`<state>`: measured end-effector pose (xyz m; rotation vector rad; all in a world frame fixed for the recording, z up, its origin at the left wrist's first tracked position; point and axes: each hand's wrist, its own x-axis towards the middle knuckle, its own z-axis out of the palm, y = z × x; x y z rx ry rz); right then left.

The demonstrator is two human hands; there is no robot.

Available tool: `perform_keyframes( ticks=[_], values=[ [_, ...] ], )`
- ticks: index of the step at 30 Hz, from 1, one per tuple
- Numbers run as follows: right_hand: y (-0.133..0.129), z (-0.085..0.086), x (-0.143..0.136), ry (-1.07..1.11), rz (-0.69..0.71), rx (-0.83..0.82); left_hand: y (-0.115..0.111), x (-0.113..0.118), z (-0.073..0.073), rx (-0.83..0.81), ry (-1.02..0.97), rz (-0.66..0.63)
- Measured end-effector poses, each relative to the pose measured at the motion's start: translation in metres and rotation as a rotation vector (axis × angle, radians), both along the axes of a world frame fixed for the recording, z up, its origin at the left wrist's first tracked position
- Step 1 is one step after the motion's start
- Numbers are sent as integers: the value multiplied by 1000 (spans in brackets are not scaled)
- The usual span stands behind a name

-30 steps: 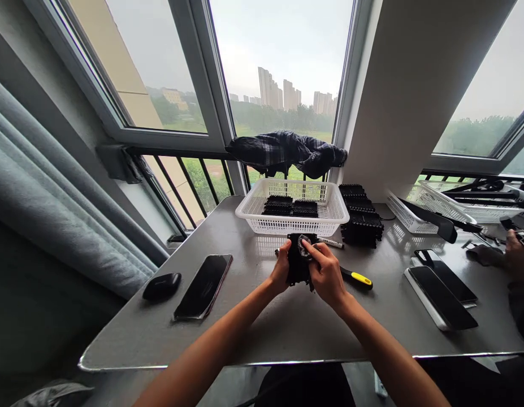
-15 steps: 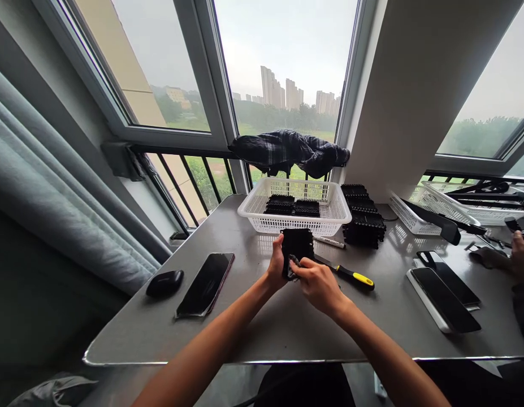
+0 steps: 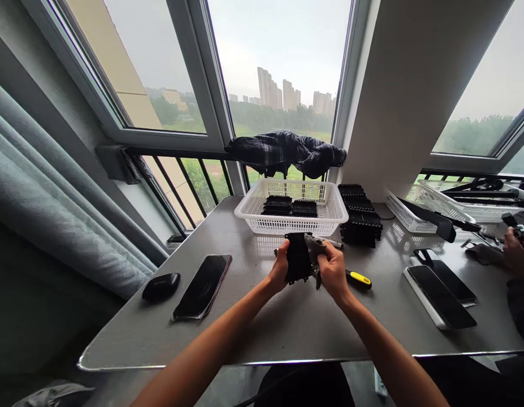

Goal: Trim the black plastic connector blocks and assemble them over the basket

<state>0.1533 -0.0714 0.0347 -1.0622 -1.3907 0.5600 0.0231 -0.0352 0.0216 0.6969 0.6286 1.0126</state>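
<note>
Blk part (image 3: 297,260), gry cloth (image 3: 315,247), wht basket (image 3: 265,225), yel/blk handle (image 3: 360,279), dk plaid garment (image 3: 282,150)

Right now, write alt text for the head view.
A left hand holds a flat black part while the right hand grips a grey cloth at its edge. Behind them, a white basket holds smaller-looking black pieces.

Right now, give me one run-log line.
left hand: holds black part | right hand: grips grey cloth at part's edge | white basket: black pieces inside

Phone (image 3: 202,286) beside black case (image 3: 161,286); grey curtain (image 3: 53,192)
</note>
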Motion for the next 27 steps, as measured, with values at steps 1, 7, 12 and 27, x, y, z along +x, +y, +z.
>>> perform_keyframes(
  ticks=[1,7,12,27],
  values=[
    [0,0,-2,-1,25,-2,-1,2,-2,6,2,7],
    [-7,-5,-17,-116,119,-15,1,4,-9,10,-15,71],
    [-10,-8,-20,-227,249,-60,6,-5,5,24,-77,98],
    [-9,-1,3,-290,-208,164,5,-5,5,-85,-69,-45]
  ],
)
